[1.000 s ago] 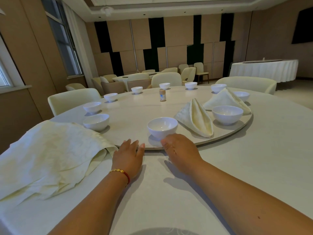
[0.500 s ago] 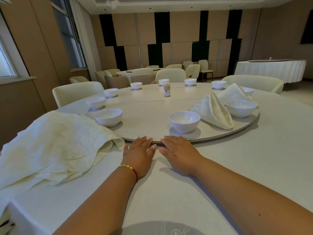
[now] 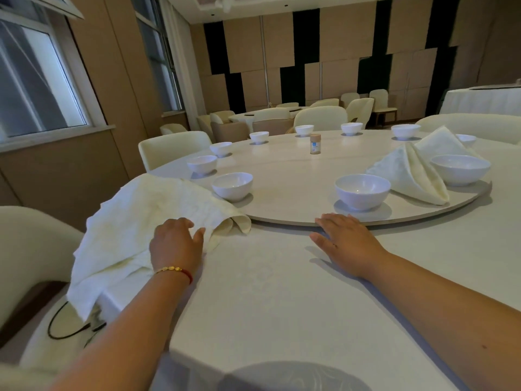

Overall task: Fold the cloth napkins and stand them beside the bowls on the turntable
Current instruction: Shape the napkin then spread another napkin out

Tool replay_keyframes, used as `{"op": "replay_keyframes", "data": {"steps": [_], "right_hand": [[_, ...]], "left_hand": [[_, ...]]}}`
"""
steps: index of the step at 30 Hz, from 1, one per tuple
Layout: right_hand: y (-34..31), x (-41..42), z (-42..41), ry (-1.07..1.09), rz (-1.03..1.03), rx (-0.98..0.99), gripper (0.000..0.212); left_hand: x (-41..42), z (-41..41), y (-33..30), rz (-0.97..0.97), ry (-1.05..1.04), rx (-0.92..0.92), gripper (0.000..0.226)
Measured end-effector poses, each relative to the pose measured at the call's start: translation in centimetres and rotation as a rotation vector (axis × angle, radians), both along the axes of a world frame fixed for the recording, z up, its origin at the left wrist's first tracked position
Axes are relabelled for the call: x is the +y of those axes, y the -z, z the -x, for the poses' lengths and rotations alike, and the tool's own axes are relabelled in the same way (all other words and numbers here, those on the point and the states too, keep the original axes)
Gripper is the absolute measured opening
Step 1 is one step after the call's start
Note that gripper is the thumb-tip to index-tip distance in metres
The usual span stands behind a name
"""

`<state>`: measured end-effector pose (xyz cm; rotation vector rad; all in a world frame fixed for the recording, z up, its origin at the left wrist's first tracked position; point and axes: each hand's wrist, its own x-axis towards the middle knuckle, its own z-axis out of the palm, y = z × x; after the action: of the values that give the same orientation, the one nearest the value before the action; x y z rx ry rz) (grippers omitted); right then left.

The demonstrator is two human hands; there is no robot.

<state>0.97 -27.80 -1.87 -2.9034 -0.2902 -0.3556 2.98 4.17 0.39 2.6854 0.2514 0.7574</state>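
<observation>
cream cloth napkins, unfolded, lie in a loose heap at the near left edge of the round table, one corner draping over the table's rim toward a chair. left hand, wearing a bracelet of gold beads on a red cord, rests on the heap with its fingers curled into the fabric and its thumb spread toward the loose corner; whether the cloth is actually pinched cannot be told. right hand lies flat on the tablecloth, fingers straight and slightly apart, fingertips touching the near rim of the turntable.

white bowls stand in a ring around the turntable's edge. nearest bowl sits just beyond the right hand. folded napkin stands between it and the next bowl to the right, touching that bowl's side. second folded napkin stands just behind the first. another bowl sits on the left of the turntable, just beside the unfolded heap. small jar with a tan cap stands upright near the turntable's middle. black cable hangs in a loop at the table's lower left edge.
</observation>
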Motion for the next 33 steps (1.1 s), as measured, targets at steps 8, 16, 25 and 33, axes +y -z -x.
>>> {"op": "replay_keyframes", "data": {"steps": [8, 16, 25, 33], "right_hand": [[-0.2, 0.2, 0.4, 0.022, -0.003, -0.015, 0.060], [-0.6, 0.5, 0.7, 0.019, 0.005, -0.024, 0.056], [-0.6, 0.4, 0.8, 0.011, -0.005, -0.009, 0.057], [-2.1, 0.1, 2.1, 0.007, -0.308, -0.185, 0.047]], "left_hand": [[5.8, -2.9, 1.4, 0.263, -0.097, 0.216, 0.045], [5.8, -4.6, 1.5, 0.236, -0.196, 0.257, 0.019], [6.1, -3.6, -1.7, 0.342, -0.063, 0.412, 0.038], [-3.0, 0.0, -4.1, 0.019, 0.303, 0.468, 0.027]]}}
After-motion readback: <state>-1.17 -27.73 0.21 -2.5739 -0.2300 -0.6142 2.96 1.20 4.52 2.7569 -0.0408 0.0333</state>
